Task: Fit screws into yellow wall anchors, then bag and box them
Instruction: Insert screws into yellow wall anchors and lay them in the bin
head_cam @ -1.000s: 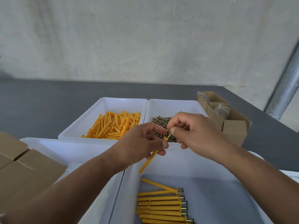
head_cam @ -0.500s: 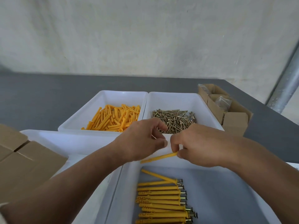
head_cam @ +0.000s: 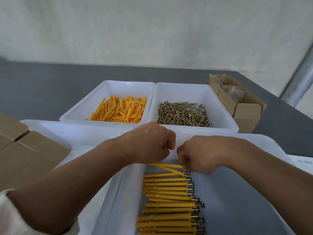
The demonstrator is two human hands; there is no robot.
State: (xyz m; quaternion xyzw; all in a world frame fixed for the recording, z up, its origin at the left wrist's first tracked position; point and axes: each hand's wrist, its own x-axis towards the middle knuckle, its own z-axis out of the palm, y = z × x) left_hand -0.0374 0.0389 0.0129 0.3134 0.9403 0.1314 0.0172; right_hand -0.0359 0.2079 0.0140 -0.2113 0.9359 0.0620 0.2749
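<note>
Both hands hover over the near white bin [head_cam: 264, 145]. My left hand [head_cam: 150, 143] and my right hand [head_cam: 201, 154] each pinch one end of a yellow anchor [head_cam: 165, 165], which lies level just above the row of assembled anchors with screws [head_cam: 169, 200] in that bin. The screw end is hidden under my right fingers. Farther back, one white bin holds loose yellow anchors [head_cam: 120, 111] and the bin beside it holds a pile of screws [head_cam: 183, 114].
Brown cardboard boxes [head_cam: 22, 150] lie at the left. An open cardboard box with plastic bags [head_cam: 237, 97] stands at the right on the grey table [head_cam: 42, 82]. Another white bin [head_cam: 67, 131] sits to the left of the near one. A metal post [head_cam: 301, 78] rises at the far right.
Both hands came down and toward me from over the screw bin. The anchor they hold turned from slanted to level and now sits low over the row in the near bin.
</note>
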